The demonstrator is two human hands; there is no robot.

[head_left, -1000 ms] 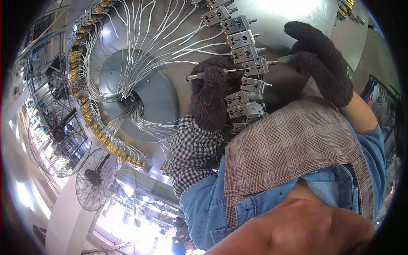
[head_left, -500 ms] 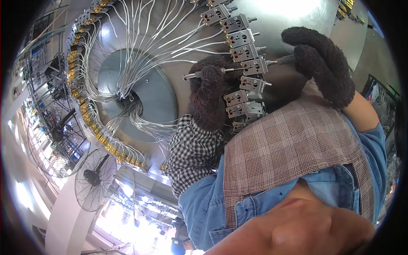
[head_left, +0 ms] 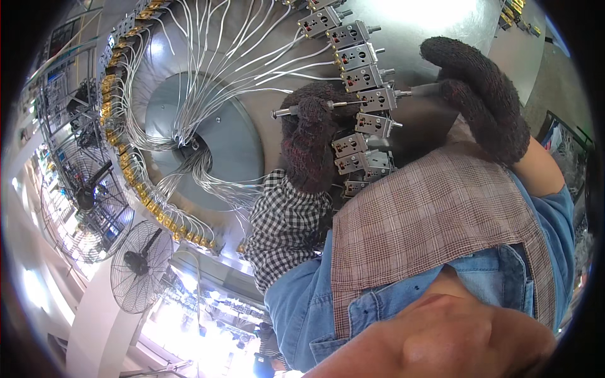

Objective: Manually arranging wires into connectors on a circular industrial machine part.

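Observation:
My left hand point(head_left: 309, 135), in a dark knit glove, is closed around a slim metal screwdriver-like tool point(head_left: 285, 113). The tool's thin tip reaches the left side of a small silver box-shaped part with a shaft point(head_left: 378, 99). At that part's right end, my right hand point(head_left: 482, 97), gloved alike, grips a grey tapered tool point(head_left: 425, 90) that lines up with the shaft. Its handle end is hidden in the glove. Similar silver parts point(head_left: 357, 57) stand in a curved row above and below, with white wires leading to several of them.
A round metal table point(head_left: 409, 31) carries a grey central disc point(head_left: 242, 135) from which bundled white wires point(head_left: 195, 94) fan out. Brass-coloured terminals point(head_left: 129, 173) line its far left rim. Beyond stand caged fans point(head_left: 142, 261). More small parts point(head_left: 513, 16) lie at the upper right.
My right hand has shifted slightly, its thumb side lower and its fingers a little changed in pose. My left hand and its tool stay almost where they were.

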